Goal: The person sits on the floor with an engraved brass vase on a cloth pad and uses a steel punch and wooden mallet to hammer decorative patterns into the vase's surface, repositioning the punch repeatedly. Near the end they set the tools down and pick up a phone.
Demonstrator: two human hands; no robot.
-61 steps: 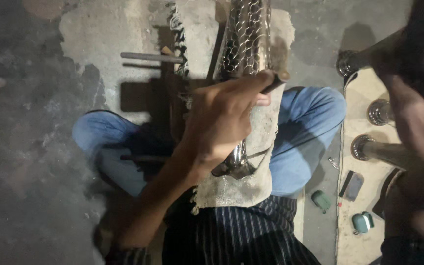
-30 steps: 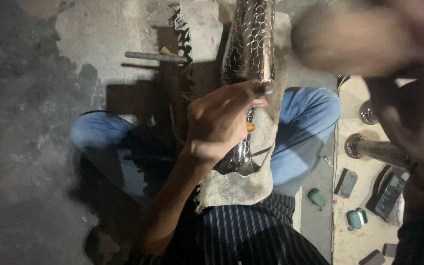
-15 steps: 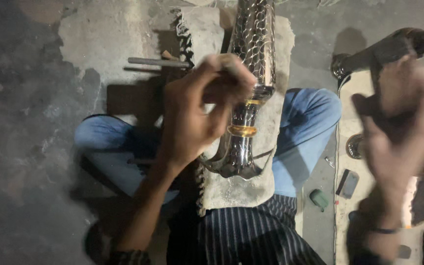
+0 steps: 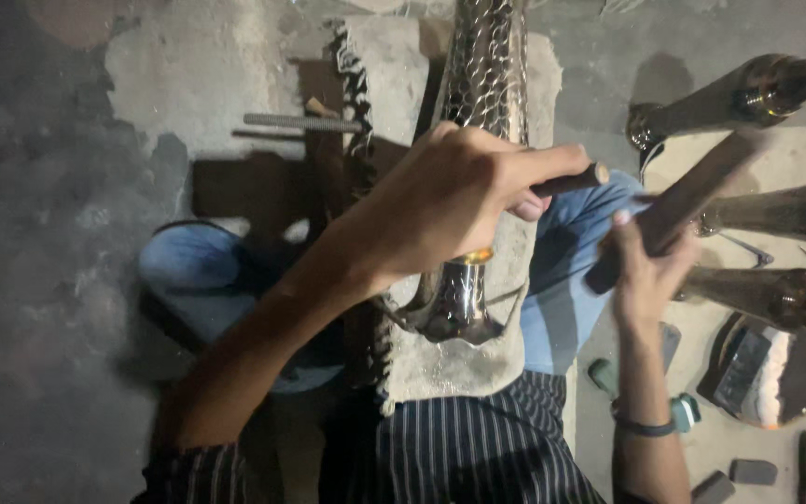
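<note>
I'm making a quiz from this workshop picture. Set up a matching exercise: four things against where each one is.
Things:
1. shiny patterned metal vase
2. dark punch rod
3. wooden striking stick
4. thin grey metal bar

Places:
A. held in the right hand
B. lying on the floor, upper left
C. lying along the grey cloth pad on the lap
D. gripped in the left hand

Pairs: 1-C, 2-D, 3-A, 4-B

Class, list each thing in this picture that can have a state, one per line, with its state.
left hand: closed on a dark punch, resting on the vase
right hand: gripping a wooden handle, raised
patterned metal vase: lying on its side across the lap, on a cloth
three brass vases: lying on the floor at right
threaded rod: lying flat
</note>
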